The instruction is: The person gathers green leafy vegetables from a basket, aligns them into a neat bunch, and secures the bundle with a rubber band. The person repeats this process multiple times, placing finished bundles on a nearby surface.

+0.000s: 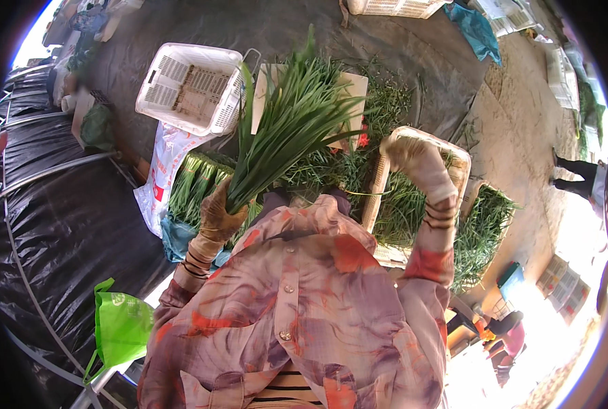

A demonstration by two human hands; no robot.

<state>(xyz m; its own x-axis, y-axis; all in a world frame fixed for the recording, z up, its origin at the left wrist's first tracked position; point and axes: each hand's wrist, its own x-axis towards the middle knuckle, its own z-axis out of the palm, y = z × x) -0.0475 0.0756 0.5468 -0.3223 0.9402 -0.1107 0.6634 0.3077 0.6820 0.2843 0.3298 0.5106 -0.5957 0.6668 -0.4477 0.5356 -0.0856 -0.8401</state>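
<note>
Your left hand [217, 217] is closed tight around the bottom of a bunch of long green leaves [287, 129]. The bunch points up and away from you, fanning out over the board [354, 85] on the ground. Your right hand [413, 158] is up by the near rim of the basket [423, 136] full of greens, well apart from the bunch. I cannot tell if it holds anything. The left hand is the nearer one.

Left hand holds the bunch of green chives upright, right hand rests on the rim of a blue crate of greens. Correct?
Not quite. The head view shows the crate under the right hand is white, not blue. The rest stands: the left hand grips the bunch of green chives upright, and the crate holds greens.
</note>
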